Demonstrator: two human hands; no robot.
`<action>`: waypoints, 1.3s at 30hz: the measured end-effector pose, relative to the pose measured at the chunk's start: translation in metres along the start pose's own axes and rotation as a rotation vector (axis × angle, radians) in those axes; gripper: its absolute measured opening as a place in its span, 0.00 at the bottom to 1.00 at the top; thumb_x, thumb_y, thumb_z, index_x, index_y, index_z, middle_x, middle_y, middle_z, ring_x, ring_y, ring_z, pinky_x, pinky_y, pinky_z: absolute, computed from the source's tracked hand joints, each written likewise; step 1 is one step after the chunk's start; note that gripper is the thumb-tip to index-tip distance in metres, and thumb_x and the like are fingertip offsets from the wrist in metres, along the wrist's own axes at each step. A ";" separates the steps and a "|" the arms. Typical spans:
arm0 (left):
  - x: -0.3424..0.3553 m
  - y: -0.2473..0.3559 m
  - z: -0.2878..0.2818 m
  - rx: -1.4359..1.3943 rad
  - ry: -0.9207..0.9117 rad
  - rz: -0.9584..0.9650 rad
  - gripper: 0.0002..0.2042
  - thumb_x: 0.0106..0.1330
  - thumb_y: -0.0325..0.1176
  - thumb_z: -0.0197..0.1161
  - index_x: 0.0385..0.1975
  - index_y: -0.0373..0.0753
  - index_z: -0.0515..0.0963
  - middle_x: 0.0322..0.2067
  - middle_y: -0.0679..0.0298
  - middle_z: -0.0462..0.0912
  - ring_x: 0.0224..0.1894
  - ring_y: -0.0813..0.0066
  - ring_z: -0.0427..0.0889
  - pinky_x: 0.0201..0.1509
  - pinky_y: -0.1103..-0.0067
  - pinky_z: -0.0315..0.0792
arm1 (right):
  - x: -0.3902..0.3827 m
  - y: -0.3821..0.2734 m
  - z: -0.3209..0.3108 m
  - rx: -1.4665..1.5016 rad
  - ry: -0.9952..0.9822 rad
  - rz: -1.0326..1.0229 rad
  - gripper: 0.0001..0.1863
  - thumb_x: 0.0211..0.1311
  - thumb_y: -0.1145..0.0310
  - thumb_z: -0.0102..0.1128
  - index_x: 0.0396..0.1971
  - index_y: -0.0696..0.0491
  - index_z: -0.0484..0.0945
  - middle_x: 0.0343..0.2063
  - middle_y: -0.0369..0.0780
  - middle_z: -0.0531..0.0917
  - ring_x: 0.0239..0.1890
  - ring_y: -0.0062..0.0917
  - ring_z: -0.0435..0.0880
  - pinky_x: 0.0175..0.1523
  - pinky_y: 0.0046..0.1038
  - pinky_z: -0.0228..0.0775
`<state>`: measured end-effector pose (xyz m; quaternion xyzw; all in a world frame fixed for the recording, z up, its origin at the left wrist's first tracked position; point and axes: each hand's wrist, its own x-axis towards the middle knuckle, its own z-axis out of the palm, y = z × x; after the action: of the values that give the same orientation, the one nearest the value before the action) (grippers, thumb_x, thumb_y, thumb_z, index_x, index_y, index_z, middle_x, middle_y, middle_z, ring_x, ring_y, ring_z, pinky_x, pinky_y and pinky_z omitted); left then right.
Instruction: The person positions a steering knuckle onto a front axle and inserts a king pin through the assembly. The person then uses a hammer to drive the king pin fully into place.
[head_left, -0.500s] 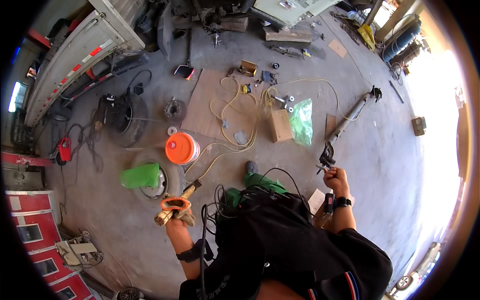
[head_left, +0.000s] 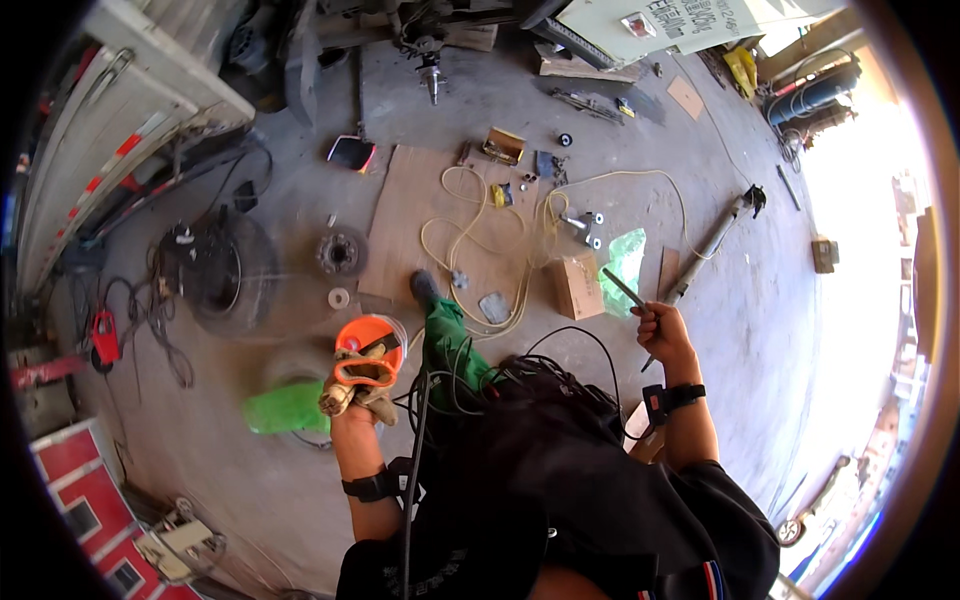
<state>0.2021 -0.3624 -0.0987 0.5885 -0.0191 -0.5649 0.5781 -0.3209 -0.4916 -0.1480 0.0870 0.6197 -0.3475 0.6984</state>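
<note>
My left hand is closed on a bundle of dirty work gloves with orange cuffs and a wooden-handled tool, held over an orange-lidded bucket. My right hand is closed round a dark metal bar, near a cardboard box and a green plastic bag. A long metal shaft lies beyond it. Below the left hand a green plastic item rests by a wheel.
A cardboard sheet bears yellow hose and small parts. A wheel hub, loose tyre, black cables and red jack lie left. Vehicle panels flank the upper left. Gas cylinders stand at upper right.
My right hand has risen with the bar, which now sits apart from the shaft. My left hand's bundle is over the bucket in view. My foot has stepped forward onto the cardboard.
</note>
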 end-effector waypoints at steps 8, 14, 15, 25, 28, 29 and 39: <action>0.214 0.096 0.080 -0.213 -0.004 -0.495 0.10 0.63 0.38 0.54 0.31 0.37 0.78 0.28 0.57 0.83 0.29 0.62 0.83 0.34 0.67 0.80 | 0.038 -0.037 0.122 -0.183 0.165 -0.062 0.12 0.70 0.64 0.50 0.35 0.58 0.75 0.18 0.26 0.66 0.16 0.10 0.63 0.20 0.15 0.56; 0.314 0.142 0.159 -0.123 0.034 -0.558 0.10 0.63 0.37 0.53 0.28 0.40 0.77 0.23 0.61 0.81 0.25 0.63 0.82 0.30 0.69 0.79 | 0.100 -0.091 0.224 -0.356 0.188 -0.130 0.09 0.65 0.67 0.58 0.35 0.57 0.80 0.20 0.30 0.71 0.17 0.15 0.66 0.22 0.18 0.58; 0.340 0.141 0.164 -0.149 -0.072 -0.587 0.10 0.63 0.37 0.53 0.28 0.40 0.77 0.23 0.62 0.81 0.24 0.64 0.82 0.29 0.69 0.78 | 0.117 -0.099 0.241 -0.387 0.187 -0.138 0.09 0.65 0.66 0.58 0.35 0.57 0.80 0.20 0.30 0.72 0.17 0.15 0.66 0.22 0.18 0.58; 0.527 0.095 0.252 -0.284 -0.182 -0.813 0.07 0.64 0.34 0.55 0.28 0.40 0.77 0.25 0.61 0.81 0.28 0.65 0.82 0.35 0.70 0.78 | 0.361 -0.133 0.376 -0.321 0.128 -0.017 0.11 0.64 0.64 0.58 0.23 0.53 0.74 0.17 0.34 0.73 0.16 0.20 0.70 0.20 0.23 0.59; 0.586 0.046 0.259 -0.281 -0.185 -0.850 0.07 0.64 0.34 0.55 0.29 0.39 0.77 0.25 0.61 0.82 0.29 0.64 0.83 0.37 0.70 0.78 | 0.442 -0.131 0.399 -0.222 0.040 0.079 0.10 0.62 0.66 0.58 0.23 0.52 0.72 0.17 0.34 0.72 0.15 0.21 0.68 0.20 0.25 0.59; 0.604 0.036 0.264 -0.307 -0.221 -0.889 0.07 0.64 0.33 0.54 0.30 0.39 0.78 0.24 0.61 0.82 0.29 0.63 0.84 0.38 0.70 0.79 | 0.467 -0.128 0.408 -0.213 0.029 0.095 0.10 0.63 0.66 0.58 0.23 0.51 0.72 0.17 0.34 0.72 0.16 0.21 0.69 0.20 0.24 0.59; 0.775 -0.082 0.272 -0.291 -0.191 -0.999 0.05 0.65 0.28 0.56 0.36 0.38 0.77 0.28 0.60 0.82 0.31 0.63 0.84 0.40 0.70 0.81 | 0.669 -0.099 0.453 -0.152 -0.020 0.089 0.09 0.68 0.63 0.57 0.30 0.52 0.76 0.19 0.32 0.73 0.18 0.19 0.71 0.21 0.20 0.60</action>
<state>0.2436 -1.0380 -0.5715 0.3853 0.2896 -0.8195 0.3099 -0.0212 -1.0674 -0.6384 0.0577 0.6325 -0.2690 0.7240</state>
